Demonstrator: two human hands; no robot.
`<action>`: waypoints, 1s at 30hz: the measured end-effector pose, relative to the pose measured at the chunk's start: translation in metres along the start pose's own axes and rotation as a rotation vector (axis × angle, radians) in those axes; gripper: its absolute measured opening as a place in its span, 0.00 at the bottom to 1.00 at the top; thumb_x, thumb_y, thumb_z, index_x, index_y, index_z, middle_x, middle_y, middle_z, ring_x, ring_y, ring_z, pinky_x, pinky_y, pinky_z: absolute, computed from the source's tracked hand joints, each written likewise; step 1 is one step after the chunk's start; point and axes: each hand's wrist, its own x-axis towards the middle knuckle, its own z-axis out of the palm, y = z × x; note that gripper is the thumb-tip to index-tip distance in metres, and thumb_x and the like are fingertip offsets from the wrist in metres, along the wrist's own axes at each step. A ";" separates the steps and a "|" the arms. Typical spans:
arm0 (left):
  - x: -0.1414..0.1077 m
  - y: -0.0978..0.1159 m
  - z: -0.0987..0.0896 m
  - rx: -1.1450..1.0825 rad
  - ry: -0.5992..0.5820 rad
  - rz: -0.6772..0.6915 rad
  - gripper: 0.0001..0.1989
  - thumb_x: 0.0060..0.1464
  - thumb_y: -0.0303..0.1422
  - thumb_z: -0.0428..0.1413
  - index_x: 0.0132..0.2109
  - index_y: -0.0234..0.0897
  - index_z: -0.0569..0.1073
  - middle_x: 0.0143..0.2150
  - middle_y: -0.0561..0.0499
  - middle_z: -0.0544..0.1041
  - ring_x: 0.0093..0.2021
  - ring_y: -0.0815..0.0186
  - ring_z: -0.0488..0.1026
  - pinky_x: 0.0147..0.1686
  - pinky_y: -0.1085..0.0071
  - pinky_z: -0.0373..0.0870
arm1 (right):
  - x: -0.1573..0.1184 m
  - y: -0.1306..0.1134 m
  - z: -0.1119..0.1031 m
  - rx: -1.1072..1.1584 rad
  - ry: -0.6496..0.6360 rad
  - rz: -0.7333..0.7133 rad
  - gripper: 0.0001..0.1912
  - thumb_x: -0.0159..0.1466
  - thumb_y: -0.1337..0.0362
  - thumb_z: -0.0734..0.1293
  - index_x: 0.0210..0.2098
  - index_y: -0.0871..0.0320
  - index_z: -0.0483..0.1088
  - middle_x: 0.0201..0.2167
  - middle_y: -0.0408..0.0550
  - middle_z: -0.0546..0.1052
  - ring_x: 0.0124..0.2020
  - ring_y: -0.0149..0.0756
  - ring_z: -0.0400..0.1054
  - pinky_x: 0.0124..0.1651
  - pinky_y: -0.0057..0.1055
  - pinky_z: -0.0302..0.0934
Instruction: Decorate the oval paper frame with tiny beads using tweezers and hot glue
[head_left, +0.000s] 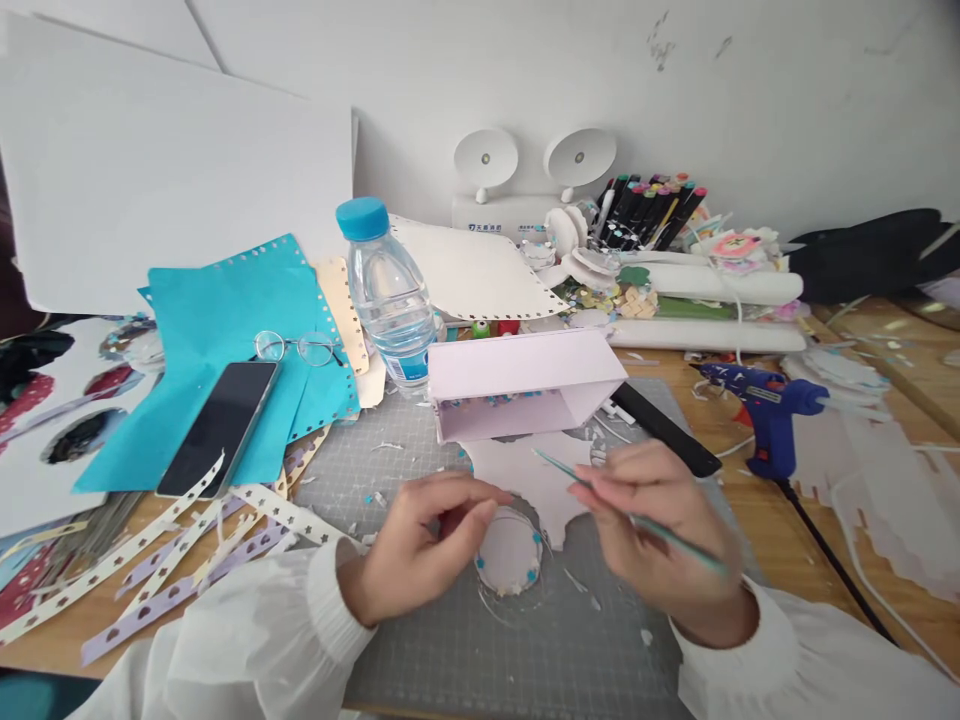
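Observation:
On the grey cutting mat (450, 660), a small round white paper disc (510, 555) has blue bits along its rim and fine clear strands around it. My left hand (427, 545) has its index finger and thumb at the disc's upper left edge, gripping it. Held pen-like in my right hand (660, 530) is a slim teal pointed tool (675, 545); its exact kind is unclear. The tool's pale tip points left, above the disc. Behind the disc lies a white paper sheet with curved cutouts (517, 470), and beyond that an open white paper box (525, 365).
A water bottle (386, 290) stands left of the box. A phone (221, 425) and glasses (300, 347) lie on blue paper (202, 330). Punched strips (172, 600) spread at left. A blue glue gun (772, 410) with its cord is at right, near a black bar (664, 425).

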 end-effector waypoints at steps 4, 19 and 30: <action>0.006 -0.006 -0.004 0.231 -0.144 0.172 0.10 0.53 0.28 0.55 0.43 0.31 0.75 0.34 0.45 0.72 0.33 0.64 0.68 0.32 0.70 0.65 | -0.015 0.008 0.003 0.197 0.224 0.459 0.07 0.59 0.73 0.68 0.34 0.56 0.68 0.27 0.44 0.70 0.31 0.34 0.70 0.28 0.30 0.66; 0.008 -0.009 -0.008 -0.001 -0.186 0.328 0.07 0.60 0.21 0.48 0.39 0.32 0.68 0.33 0.46 0.72 0.38 0.63 0.70 0.45 0.62 0.68 | -0.006 -0.017 -0.003 0.391 0.191 0.665 0.03 0.61 0.69 0.68 0.32 0.56 0.70 0.25 0.42 0.67 0.29 0.30 0.68 0.29 0.26 0.65; 0.007 -0.004 -0.007 -0.099 -0.100 0.349 0.07 0.60 0.22 0.48 0.38 0.31 0.71 0.31 0.45 0.74 0.34 0.63 0.72 0.40 0.63 0.71 | -0.010 -0.020 -0.002 0.458 0.156 0.611 0.08 0.60 0.75 0.66 0.35 0.56 0.69 0.26 0.40 0.67 0.30 0.29 0.68 0.32 0.27 0.65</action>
